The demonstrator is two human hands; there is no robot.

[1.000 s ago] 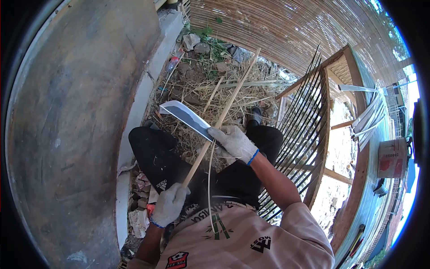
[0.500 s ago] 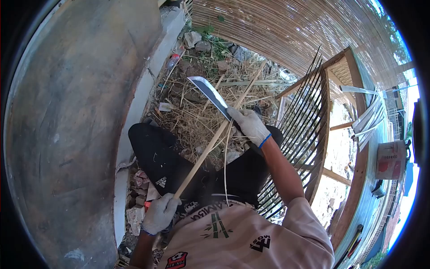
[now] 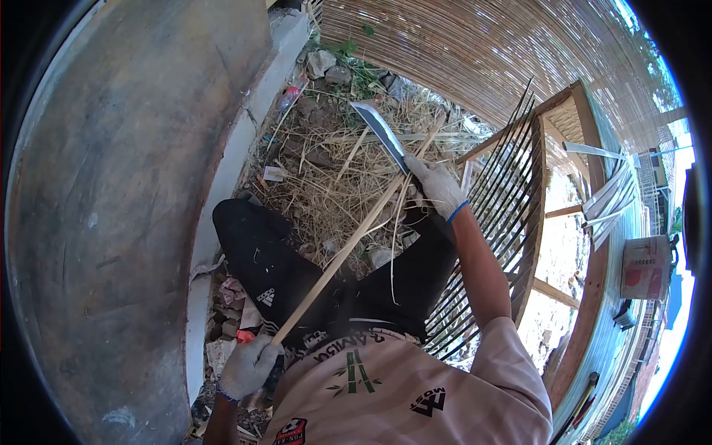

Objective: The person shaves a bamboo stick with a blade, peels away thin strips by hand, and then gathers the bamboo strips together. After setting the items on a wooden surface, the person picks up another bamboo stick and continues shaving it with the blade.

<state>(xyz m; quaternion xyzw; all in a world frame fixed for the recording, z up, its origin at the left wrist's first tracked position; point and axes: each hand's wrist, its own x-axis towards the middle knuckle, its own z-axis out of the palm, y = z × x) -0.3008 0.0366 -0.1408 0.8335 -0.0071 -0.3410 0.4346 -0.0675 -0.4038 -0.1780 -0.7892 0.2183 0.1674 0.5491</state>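
My left hand [image 3: 248, 365], in a white work glove, grips the near end of a long pale bamboo strip [image 3: 348, 241] down by my left hip. The strip runs up and away over my black-trousered legs. My right hand [image 3: 439, 187], also gloved, holds a broad-bladed knife [image 3: 380, 127] against the strip's far part, blade pointing up and left. A thin peeled sliver [image 3: 397, 245] hangs down from the strip just below the knife.
Dry straw and bamboo shavings [image 3: 326, 185] cover the ground ahead. A large curved concrete wall [image 3: 126, 193] fills the left. A frame of dark slats [image 3: 504, 215] stands to the right, with a woven reed fence [image 3: 475, 44] behind. Rubble [image 3: 230, 304] lies by my left leg.
My right hand has pushed the knife up along the strip, away from me, and a longer sliver has peeled off. My left hand has pulled the strip's near end down and back.
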